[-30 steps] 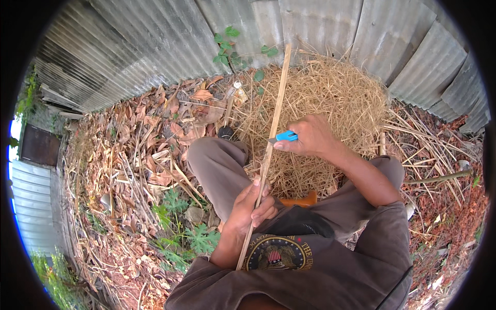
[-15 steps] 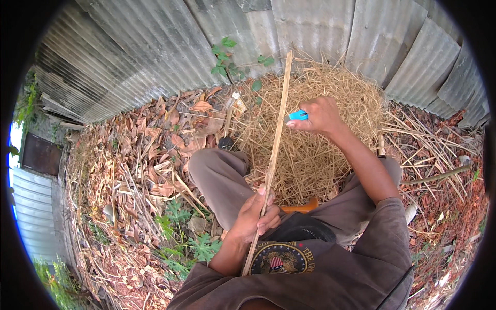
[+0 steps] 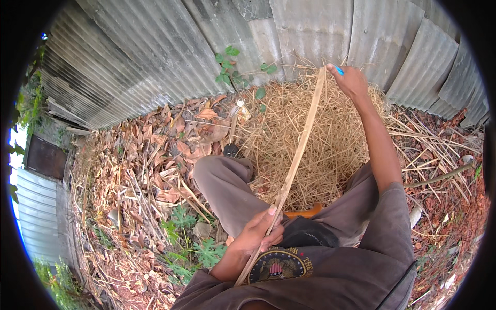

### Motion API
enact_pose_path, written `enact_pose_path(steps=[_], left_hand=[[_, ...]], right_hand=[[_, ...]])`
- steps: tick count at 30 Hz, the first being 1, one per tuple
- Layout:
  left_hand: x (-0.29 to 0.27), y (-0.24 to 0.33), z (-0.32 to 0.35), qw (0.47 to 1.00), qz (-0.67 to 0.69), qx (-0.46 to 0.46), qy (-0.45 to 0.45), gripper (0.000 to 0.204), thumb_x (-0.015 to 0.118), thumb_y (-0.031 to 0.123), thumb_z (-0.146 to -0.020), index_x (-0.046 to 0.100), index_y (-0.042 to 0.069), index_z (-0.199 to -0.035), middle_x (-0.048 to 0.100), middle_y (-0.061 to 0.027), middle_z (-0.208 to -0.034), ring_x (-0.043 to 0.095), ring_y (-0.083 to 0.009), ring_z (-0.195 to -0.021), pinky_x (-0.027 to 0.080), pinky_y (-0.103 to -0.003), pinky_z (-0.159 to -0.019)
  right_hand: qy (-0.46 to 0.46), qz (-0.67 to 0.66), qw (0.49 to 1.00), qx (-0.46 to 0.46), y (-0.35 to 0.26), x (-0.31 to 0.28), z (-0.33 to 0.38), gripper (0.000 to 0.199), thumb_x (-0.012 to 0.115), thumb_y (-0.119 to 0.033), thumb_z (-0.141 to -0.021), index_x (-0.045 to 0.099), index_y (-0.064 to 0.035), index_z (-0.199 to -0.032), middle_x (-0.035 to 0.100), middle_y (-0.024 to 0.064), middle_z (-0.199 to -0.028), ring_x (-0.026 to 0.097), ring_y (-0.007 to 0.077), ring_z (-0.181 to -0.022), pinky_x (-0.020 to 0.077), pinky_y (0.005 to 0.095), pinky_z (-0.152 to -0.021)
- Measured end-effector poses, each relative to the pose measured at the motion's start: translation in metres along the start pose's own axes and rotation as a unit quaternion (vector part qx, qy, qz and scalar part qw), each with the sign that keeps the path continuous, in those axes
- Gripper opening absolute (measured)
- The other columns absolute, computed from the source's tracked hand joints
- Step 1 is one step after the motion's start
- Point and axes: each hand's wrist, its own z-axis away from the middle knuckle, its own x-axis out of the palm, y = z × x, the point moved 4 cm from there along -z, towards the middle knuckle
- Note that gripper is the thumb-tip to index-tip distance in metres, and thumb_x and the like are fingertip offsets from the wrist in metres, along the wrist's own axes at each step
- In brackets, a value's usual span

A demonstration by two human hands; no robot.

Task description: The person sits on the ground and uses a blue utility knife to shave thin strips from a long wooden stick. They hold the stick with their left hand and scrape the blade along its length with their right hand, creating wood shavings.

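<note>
A long, pale wooden strip slants from my lap up toward the far right, across the straw. My left hand is closed around its lower part, thumb lying along the top. At the strip's far end, my right hand grips a small blue-handled cutter. Only a bit of blue shows; the blade is hidden. My right fingertips are right beside the strip's tip, and I cannot tell if the cutter touches it.
Beneath the strip spreads a heap of straw-like shavings, between my bent legs. An orange curved handle lies at my lap. Dry leaves cover the ground at left. A corrugated metal fence stands behind; a branch lies at right.
My right hand has moved away from me and to the right with the cutter, from mid-strip to the far end. The strip's far end has swung right; my left hand still grips it.
</note>
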Motion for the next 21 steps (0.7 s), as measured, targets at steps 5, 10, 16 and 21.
enact_pose_path(steps=[5,10,16,21], left_hand=[[-0.012,-0.002,0.007,0.997,-0.051,0.029,0.055,0.035,0.033,0.038,-0.104,0.043,0.009,-0.088,0.033,0.0034,-0.047,0.029,-0.0074,-0.035,0.029,-0.021,-0.044],[-0.018,0.025,-0.014,0.979,-0.096,0.139,0.112,0.026,0.038,0.032,-0.104,0.044,0.008,-0.095,0.037,0.0013,-0.05,0.033,-0.0088,-0.037,0.03,-0.022,-0.043],[0.001,0.036,-0.018,0.958,-0.21,0.136,0.141,0.023,0.042,0.026,-0.103,0.045,0.004,-0.108,0.038,0.0019,-0.051,0.033,-0.0071,-0.037,0.03,-0.019,-0.038],[0.006,0.033,-0.021,0.953,-0.244,0.138,0.118,0.027,0.041,0.023,-0.103,0.041,0.002,-0.119,0.037,0.0024,-0.052,0.033,-0.0056,-0.038,0.03,-0.018,-0.036]], right_hand=[[0.028,-0.13,0.985,0.115,0.06,-0.027,-0.009,0.09,0.034,-0.083,-0.081,0.06,-0.0004,-0.059,0.057,0.0143,-0.054,0.059,0.0284,-0.054,0.0441,0.0443,-0.054],[-0.149,-0.132,0.974,-0.113,-0.075,-0.01,0.099,0.08,0.038,-0.082,-0.081,0.056,-0.0091,-0.053,0.046,0.0048,-0.045,0.053,0.022,-0.047,0.0411,0.0387,-0.045],[-0.146,-0.161,0.926,-0.308,-0.129,-0.012,0.166,0.072,0.052,-0.075,-0.078,0.06,-0.0082,-0.054,0.05,0.0097,-0.044,0.054,0.0302,-0.043,0.0407,0.0415,-0.043],[-0.065,-0.108,0.95,-0.287,-0.106,-0.006,0.132,0.075,0.05,-0.081,-0.075,0.062,-0.0098,-0.054,0.051,0.0087,-0.043,0.057,0.028,-0.044,0.0444,0.0418,-0.045]])
